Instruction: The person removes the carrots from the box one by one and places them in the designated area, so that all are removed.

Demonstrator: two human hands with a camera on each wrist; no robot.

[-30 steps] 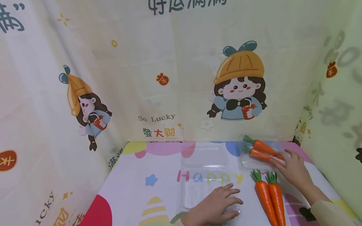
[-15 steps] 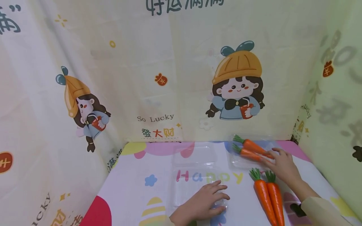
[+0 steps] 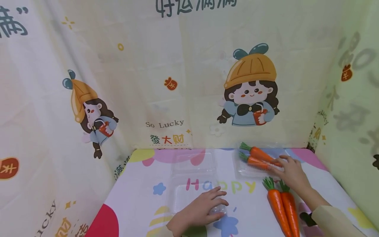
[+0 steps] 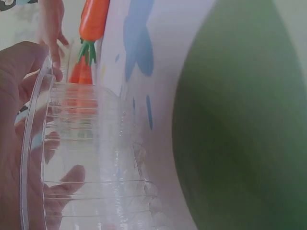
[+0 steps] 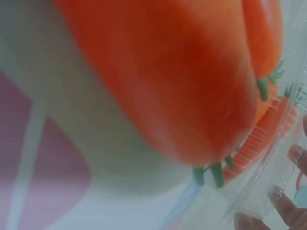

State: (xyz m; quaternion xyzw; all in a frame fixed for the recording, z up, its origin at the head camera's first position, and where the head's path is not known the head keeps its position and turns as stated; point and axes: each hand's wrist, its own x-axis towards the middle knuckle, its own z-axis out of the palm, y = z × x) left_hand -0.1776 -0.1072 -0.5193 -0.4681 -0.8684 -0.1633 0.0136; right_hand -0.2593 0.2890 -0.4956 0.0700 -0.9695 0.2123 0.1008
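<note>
My left hand rests at the right side of an open clear plastic box with its hinged lid folded back. Through the clear wall in the left wrist view, its fingers show spread, not curled round it. Farther back, my right hand touches the right end of a second clear box, fingers extended. Two orange toy carrots with green tops, an upper carrot and a lower carrot, lie in that box. In the right wrist view, the right fingers show beside the box.
Two loose carrots, a left carrot and a right carrot, lie side by side below the right hand, tops pointing away. A patterned cloth covers the table; printed curtains enclose its back and sides.
Both hands have slid left along the table, and both clear boxes have moved left with them. The carrots inside the far box travelled along; the two loose carrots stayed put.
</note>
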